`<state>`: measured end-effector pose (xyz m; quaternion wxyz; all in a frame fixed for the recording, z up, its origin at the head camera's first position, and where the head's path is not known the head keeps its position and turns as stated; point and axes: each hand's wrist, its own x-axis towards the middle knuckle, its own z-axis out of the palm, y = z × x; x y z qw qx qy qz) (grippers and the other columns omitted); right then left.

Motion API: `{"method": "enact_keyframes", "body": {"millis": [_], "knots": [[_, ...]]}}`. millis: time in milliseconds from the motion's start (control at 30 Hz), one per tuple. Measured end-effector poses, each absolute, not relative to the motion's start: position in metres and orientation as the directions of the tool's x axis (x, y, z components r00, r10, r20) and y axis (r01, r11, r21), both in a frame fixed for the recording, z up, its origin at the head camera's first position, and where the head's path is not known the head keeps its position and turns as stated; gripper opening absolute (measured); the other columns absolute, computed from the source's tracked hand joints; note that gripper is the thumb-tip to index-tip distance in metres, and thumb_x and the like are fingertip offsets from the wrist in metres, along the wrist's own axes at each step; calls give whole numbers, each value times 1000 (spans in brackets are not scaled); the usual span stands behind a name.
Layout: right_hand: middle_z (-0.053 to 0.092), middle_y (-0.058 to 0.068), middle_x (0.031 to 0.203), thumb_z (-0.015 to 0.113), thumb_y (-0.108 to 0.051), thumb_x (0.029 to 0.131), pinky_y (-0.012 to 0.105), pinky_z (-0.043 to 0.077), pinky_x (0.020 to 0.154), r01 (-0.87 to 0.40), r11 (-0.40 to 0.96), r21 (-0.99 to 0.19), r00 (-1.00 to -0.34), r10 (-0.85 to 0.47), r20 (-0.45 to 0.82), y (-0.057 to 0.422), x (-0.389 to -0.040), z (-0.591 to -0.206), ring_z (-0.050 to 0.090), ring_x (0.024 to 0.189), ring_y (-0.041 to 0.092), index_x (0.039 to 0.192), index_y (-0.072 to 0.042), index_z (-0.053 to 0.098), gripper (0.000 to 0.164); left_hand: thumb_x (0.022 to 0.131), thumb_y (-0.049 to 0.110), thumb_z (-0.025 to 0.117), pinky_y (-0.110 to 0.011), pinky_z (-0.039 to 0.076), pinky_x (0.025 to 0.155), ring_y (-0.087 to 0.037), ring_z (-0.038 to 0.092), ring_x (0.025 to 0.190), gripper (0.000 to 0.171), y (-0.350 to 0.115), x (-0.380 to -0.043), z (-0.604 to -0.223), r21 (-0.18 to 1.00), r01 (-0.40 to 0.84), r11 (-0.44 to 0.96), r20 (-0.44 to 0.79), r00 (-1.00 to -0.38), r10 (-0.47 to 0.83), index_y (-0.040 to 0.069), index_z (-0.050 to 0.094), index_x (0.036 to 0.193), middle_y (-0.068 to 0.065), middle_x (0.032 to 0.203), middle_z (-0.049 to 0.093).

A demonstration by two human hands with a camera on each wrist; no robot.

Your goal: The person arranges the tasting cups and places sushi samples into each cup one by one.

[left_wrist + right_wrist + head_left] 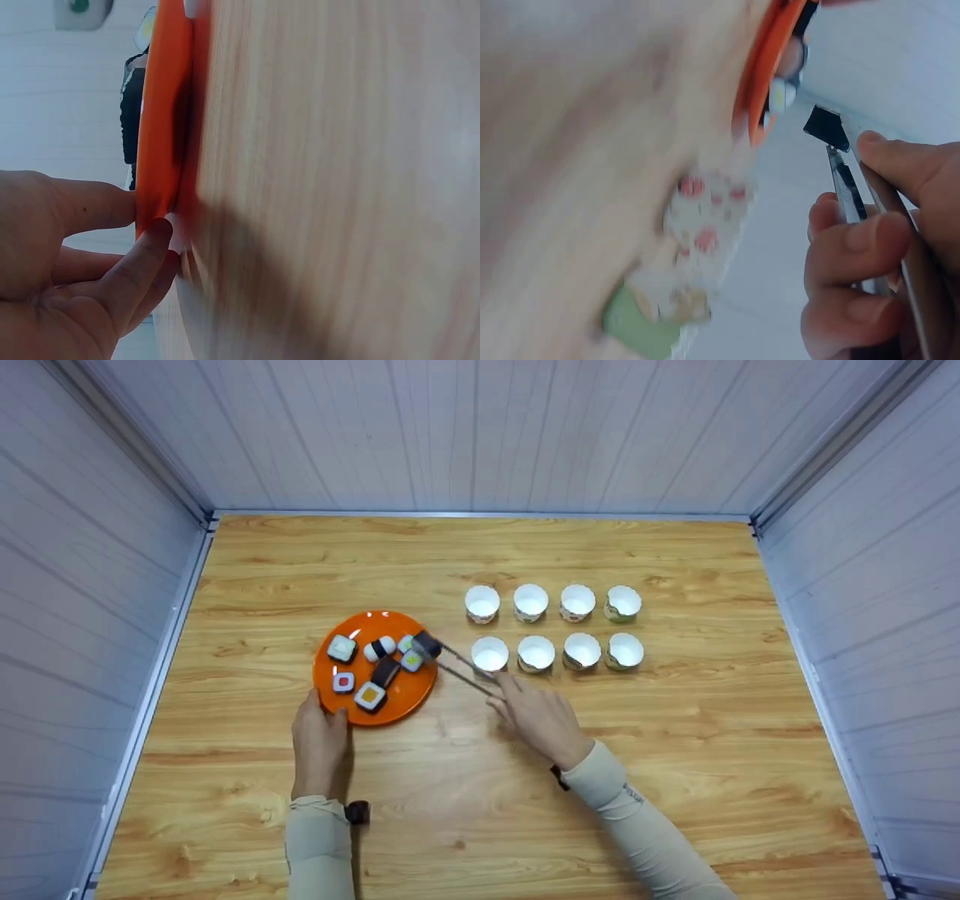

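Note:
My left hand (319, 742) pinches the near-left rim of an orange plate (397, 701); in the left wrist view the thumb and fingers (124, 289) meet at the plate's edge. Several toy sushi pieces lie on the plate, among them a white one with a black band (379, 649) and a roll with an orange centre (370, 697). My right hand (544, 720) grips metal tongs (466, 681). Between the tong tips is a dark-sided sushi piece (427, 643), held up over the plate's right edge; the right wrist view also shows this dark piece (826, 126).
Several white paper cups stand in two rows right of the plate, the nearest being a front-row cup (490, 654) just beyond the tongs. Printed patterns show on a cup (705, 217) in the right wrist view. Pale panels (480, 435) wall the wooden table (465, 825) at the back and sides.

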<state>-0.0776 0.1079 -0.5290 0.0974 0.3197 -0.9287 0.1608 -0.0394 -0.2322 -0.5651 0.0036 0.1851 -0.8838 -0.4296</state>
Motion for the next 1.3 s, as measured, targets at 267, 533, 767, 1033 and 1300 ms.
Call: {"method": "enact_keyframes", "body": {"millis": [267,533,767,1033,1300], "knots": [[63,7,79,56,-36,103,33,36,35,-501,831,-240,-858,-441,264,134,-107,-513,46,46,20,122,-5,58,36,98,-1,57,-54,39,106,-42,49,126,44,-232,-39,-565,768,-326,552,-153,-930,-335,-12,45,138,-30,133,53],[59,9,77,56,-38,103,42,37,39,-363,906,-217,-928,-331,170,145,-131,-507,48,47,29,108,-5,57,33,99,1,54,-53,36,109,-42,44,132,50,-231,-39,-563,766,-359,534,-191,-919,-344,-12,38,145,-31,139,48],[61,12,76,58,-37,102,44,40,37,-371,911,-181,-927,-351,136,143,-139,-516,50,46,29,107,-4,56,33,100,3,54,-55,33,111,-46,40,134,56,-231,-39,-562,738,-361,570,-199,-924,-328,-16,31,147,-35,142,42],[59,14,76,57,-38,102,45,42,39,-343,920,-192,-939,-335,71,139,-144,-521,51,47,32,106,-4,55,34,100,3,53,-55,32,111,-46,39,134,58,-231,-39,-561,734,-377,564,-220,-919,-327,-15,28,148,-36,143,41],[61,13,80,54,-39,103,47,43,42,-292,931,-219,-955,-298,6,138,-146,-521,53,51,34,107,-5,55,35,100,3,53,-54,32,111,-45,38,136,57,-231,-40,-561,742,-377,554,-220,-918,-329,-14,28,149,-34,145,40]]}}
